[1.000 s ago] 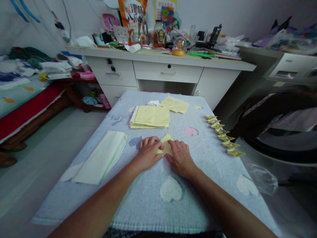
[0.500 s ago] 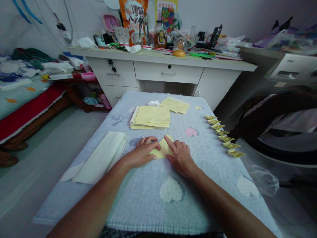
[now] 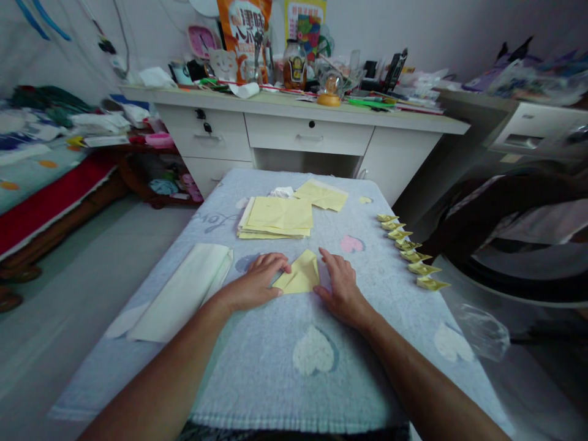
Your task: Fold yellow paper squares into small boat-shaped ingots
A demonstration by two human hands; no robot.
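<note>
**Slipping crease risked at the small yellow sheet**

The sheet, partly folded, is laid flat on the cloth between the hands, on the near side of the yellow stack. A crooked crease is judged the likeliest fault: the sheet could be skewed if its left corner were pulled while the right edge was left barely steadied. A fold could also be sprung open by the paper's own stiffness, or be blurred by the soft cloth, on which a sharp line may not easily be pressed. If pinched too hard, the thin corner might be crumpled or torn.

The left hand is set low at the sheet's left corner, palm down, with its thumb by the near edge and its fingers bent above; whether the corner is pinched cannot be told. The right hand is held spread at the right edge, its thumb beside the near right corner and its forefinger raised apart, with nothing gripped. Both forearms are angled inward from the near side.

The folded shapes are lined up at the far right of the reach, well apart from both hands.
</note>
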